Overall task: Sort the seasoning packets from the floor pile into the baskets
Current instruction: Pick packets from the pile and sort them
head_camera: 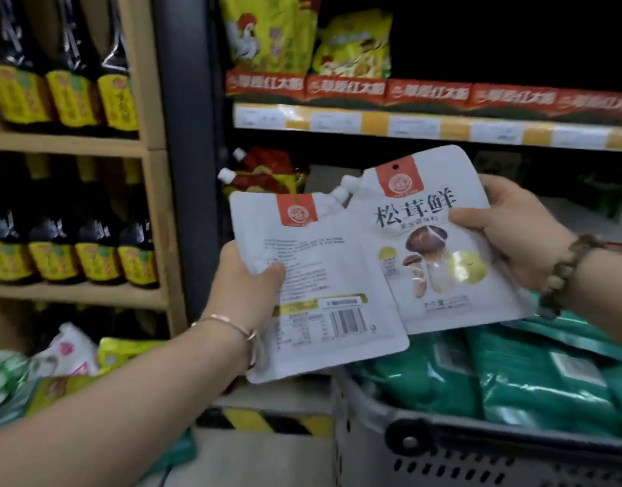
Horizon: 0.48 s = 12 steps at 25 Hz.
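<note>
I hold two white spouted seasoning pouches in front of a store shelf. My left hand (248, 279) grips the left pouch (323, 275) by its left edge, back side up with text and a barcode showing. My right hand (513, 233) grips the right pouch (432, 247) by its right edge, front side up with a mushroom picture. The two pouches overlap in the middle, the left one on top. Below them at lower right stands a grey plastic basket (369, 427) filled with green packets (513, 377).
A heap of mixed packets (74, 356) lies at lower left. Dark sauce bottles (67, 93) fill the wooden shelves on the left. Yellow bags (267, 33) and red spouted pouches (263, 174) sit on the metal shelves ahead. A black-and-yellow striped strip (263, 420) marks the shelf base.
</note>
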Tool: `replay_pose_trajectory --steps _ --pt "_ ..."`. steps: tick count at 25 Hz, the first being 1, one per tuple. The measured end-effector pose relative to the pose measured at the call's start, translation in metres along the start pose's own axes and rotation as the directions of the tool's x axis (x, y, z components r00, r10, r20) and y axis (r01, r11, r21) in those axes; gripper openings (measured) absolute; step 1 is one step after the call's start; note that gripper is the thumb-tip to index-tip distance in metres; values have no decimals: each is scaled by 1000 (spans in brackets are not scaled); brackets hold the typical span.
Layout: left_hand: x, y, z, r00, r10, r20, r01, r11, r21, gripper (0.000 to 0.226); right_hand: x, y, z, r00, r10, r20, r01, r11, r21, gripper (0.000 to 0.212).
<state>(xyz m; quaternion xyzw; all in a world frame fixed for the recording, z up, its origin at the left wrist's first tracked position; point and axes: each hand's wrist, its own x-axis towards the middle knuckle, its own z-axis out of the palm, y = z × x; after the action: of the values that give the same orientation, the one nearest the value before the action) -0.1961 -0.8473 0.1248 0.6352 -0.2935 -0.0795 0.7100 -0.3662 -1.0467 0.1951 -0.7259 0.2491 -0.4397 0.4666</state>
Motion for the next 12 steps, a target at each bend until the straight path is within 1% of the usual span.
replay_pose_trajectory --steps 1,2,4,5,6,7,8,9,10,11,12 --pt "13 4 24 998 -2 60 0 1000 30 27 14 -2 -24 999 16 -37 -18 998 -62 47" --pt "24 6 46 994 -38 103 35 999 29 27 27 -1 -46 997 46 -68 -55 989 -138 53" --pt "41 1 80 971 -185 155 186 983 4 20 46 9 -72 984 164 -63 -175 950 -259 61" --pt "47 -5 104 951 -256 175 254 967 35 18 52 19 -89 973 222 -58 -229 920 -319 63" --pt "51 -13 110 937 -309 160 295 950 106 23 54 31 -90 962 268 -50 -266 881 -390 63" --pt "54 -21 119 932 -328 152 292 931 219 30 53 44 -90 950 304 -67 -298 828 -475 61" --pt "55 -28 130 936 -323 143 258 901 347 38 52 56 -92 952 295 -87 -289 763 -578 56" --pt "55 -34 139 950 -285 125 199 865 461 44 51 64 -93 960 264 -94 -251 663 -705 50" --pt "54 -34 146 966 -228 125 126 832 540 49 50 71 -93 974 217 -65 -177 550 -816 46" --pt "52 -35 153 976 -153 158 28 800 599 52 47 73 -92 986 169 -13 -87 440 -894 45" --pt "50 -33 159 971 -70 228 -104 736 669 50 45 72 -91 988 139 62 4 386 -923 44"
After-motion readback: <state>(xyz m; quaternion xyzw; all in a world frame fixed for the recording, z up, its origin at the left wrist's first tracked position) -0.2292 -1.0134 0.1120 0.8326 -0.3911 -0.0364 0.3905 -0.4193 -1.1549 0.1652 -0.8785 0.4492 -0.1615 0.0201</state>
